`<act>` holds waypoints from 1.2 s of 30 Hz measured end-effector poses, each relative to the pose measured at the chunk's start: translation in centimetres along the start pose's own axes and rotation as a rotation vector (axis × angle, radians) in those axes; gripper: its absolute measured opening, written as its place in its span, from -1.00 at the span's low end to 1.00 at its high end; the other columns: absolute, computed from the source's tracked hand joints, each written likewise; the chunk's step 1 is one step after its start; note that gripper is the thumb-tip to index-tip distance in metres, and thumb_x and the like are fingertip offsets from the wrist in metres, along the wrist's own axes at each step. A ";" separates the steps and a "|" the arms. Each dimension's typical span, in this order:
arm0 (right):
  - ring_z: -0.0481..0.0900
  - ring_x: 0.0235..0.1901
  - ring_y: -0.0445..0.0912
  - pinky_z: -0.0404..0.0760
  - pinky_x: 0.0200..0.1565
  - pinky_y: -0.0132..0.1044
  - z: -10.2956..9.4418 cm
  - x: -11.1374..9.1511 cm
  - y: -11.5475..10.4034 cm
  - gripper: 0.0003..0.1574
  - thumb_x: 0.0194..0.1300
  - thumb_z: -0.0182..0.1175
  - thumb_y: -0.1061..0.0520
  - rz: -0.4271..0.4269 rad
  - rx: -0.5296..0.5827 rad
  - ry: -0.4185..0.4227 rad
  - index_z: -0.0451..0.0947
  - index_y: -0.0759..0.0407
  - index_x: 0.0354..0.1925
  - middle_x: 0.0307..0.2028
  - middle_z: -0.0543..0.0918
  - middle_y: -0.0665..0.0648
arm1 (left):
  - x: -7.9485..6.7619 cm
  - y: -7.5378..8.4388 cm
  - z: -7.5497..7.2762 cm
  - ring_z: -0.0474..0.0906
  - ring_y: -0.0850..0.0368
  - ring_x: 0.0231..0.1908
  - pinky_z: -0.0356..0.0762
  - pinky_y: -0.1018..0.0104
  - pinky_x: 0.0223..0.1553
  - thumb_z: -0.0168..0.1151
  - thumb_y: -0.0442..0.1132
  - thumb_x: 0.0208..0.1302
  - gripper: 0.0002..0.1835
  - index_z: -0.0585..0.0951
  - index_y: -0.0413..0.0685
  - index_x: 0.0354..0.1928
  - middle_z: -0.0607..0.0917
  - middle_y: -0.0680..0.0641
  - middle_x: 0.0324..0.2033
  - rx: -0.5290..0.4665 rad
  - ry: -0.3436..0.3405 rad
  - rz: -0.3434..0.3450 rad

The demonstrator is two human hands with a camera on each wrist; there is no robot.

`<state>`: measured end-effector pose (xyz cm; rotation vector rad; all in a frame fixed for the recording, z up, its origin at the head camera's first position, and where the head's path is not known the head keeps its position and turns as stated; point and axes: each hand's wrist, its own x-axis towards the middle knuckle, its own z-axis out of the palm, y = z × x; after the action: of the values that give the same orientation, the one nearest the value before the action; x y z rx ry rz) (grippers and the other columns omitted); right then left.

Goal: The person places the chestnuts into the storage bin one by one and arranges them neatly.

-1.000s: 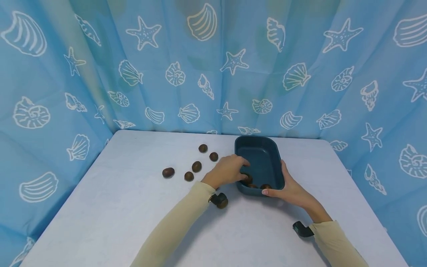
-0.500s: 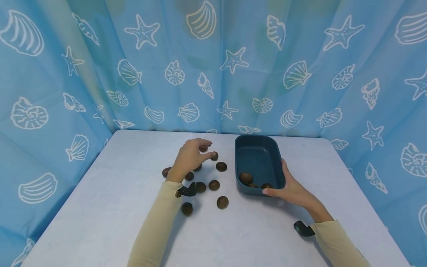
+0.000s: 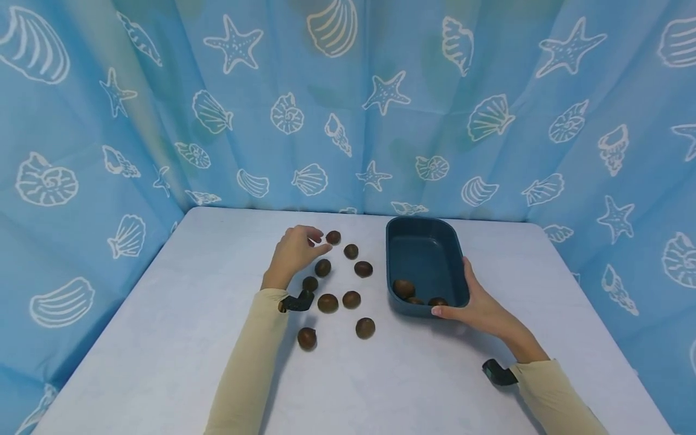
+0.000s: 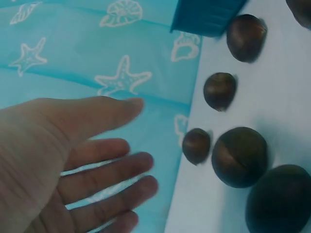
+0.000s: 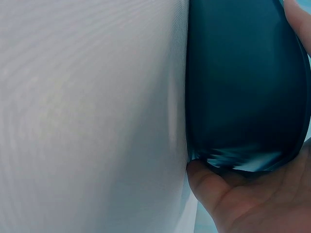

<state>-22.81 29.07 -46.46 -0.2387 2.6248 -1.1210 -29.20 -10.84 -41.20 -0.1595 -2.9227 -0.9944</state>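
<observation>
In the head view my left hand [image 3: 293, 252] hovers over the left edge of a group of loose chestnuts. Its thumb and fingers are apart and hold nothing, as the left wrist view also shows. The nearest chestnut [image 3: 333, 237] lies just beyond the fingertips. My right hand [image 3: 484, 308] grips a dark blue rectangular bin [image 3: 421, 260] at its near right corner, thumb on the front and fingers along the right side. Inside, a chestnut [image 3: 403, 289] and two others sit at the near end. In the right wrist view the bin wall [image 5: 248, 87] fills the grip.
More chestnuts lie scattered left of the bin, among them a front one [image 3: 307, 339] and another [image 3: 365, 328] closer to the bin. A white-covered table [image 3: 179, 362] carries everything. Behind its far edge hangs a blue curtain [image 3: 261, 145] with shell and starfish prints.
My left hand has come out of the bin and moved left to the loose chestnuts, leaving one in the bin's near left corner. My right hand keeps its grip on the bin.
</observation>
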 end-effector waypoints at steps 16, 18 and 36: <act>-0.14 0.57 0.52 0.13 0.36 0.60 -0.1 0.0 0.0 0.74 0.15 0.46 -0.29 -0.015 0.002 0.000 -0.77 -0.11 0.59 0.65 -0.35 0.41 | 0.2 -0.8 1.4 0.70 -0.03 -0.19 0.68 0.03 0.00 0.50 -0.02 0.24 -0.52 0.72 -0.23 0.04 0.78 -0.16 -0.08 0.116 -0.109 -0.119; -0.14 0.57 0.52 0.13 0.36 0.60 -0.1 0.0 0.0 0.74 0.15 0.46 -0.29 -0.016 0.003 -0.001 -0.77 -0.11 0.59 0.65 -0.35 0.40 | 0.1 -0.7 1.5 0.70 -0.03 -0.20 0.68 0.03 0.00 0.50 -0.02 0.24 -0.52 0.72 -0.24 0.04 0.78 -0.17 -0.07 0.124 -0.118 -0.129; -0.14 0.58 0.51 0.12 0.36 0.59 0.0 0.1 0.2 0.74 0.16 0.47 -0.28 -0.032 0.018 -0.002 -0.78 -0.11 0.59 0.66 -0.36 0.39 | 0.0 -0.7 2.0 0.66 -0.01 -0.26 0.67 0.07 -0.08 0.58 -0.08 0.14 -0.55 0.73 -0.22 -0.03 0.77 -0.17 -0.08 0.173 -0.168 -0.153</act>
<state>-22.89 29.24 -46.62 -0.2786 2.6168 -1.1531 -29.34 -10.12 -43.21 -0.0123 -3.1981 -0.7736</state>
